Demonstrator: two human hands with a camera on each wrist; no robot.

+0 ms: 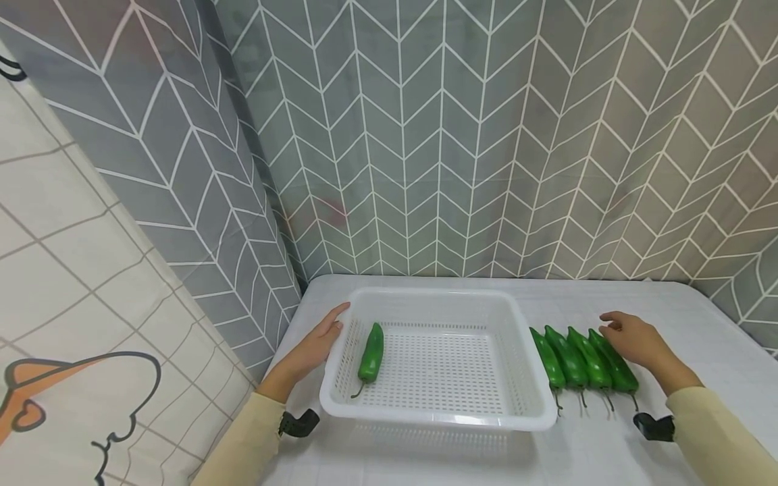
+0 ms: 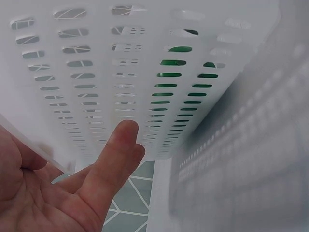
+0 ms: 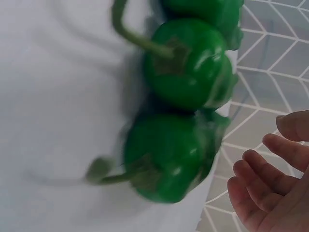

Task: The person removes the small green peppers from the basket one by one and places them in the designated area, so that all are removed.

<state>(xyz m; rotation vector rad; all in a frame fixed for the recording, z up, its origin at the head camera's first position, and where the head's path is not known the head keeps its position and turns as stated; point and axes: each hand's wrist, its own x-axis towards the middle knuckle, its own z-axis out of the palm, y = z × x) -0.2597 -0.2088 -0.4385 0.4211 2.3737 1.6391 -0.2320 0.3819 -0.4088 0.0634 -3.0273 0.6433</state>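
Note:
A white perforated plastic basket [image 1: 437, 422] stands on the table, and one long green chili pepper [image 1: 372, 354] lies inside near its left wall. My left hand [image 1: 319, 341] holds the basket's left rim; in the left wrist view its fingers [image 2: 108, 164] lie against the outside of the perforated wall, below the rim. To the right of the basket, several green peppers [image 1: 574, 358] lie side by side with stems toward me. My right hand [image 1: 635, 341] hovers by the rightmost pepper [image 3: 164, 157], its fingers loosely bent, holding nothing and apart from it in the right wrist view.
The white-covered table [image 1: 608, 452] ends at a grey curtain [image 1: 425, 135] with white zigzag lines. Another patterned cloth [image 1: 91, 270] hangs along the left side. A dark wrist device [image 1: 299, 424] is on each forearm.

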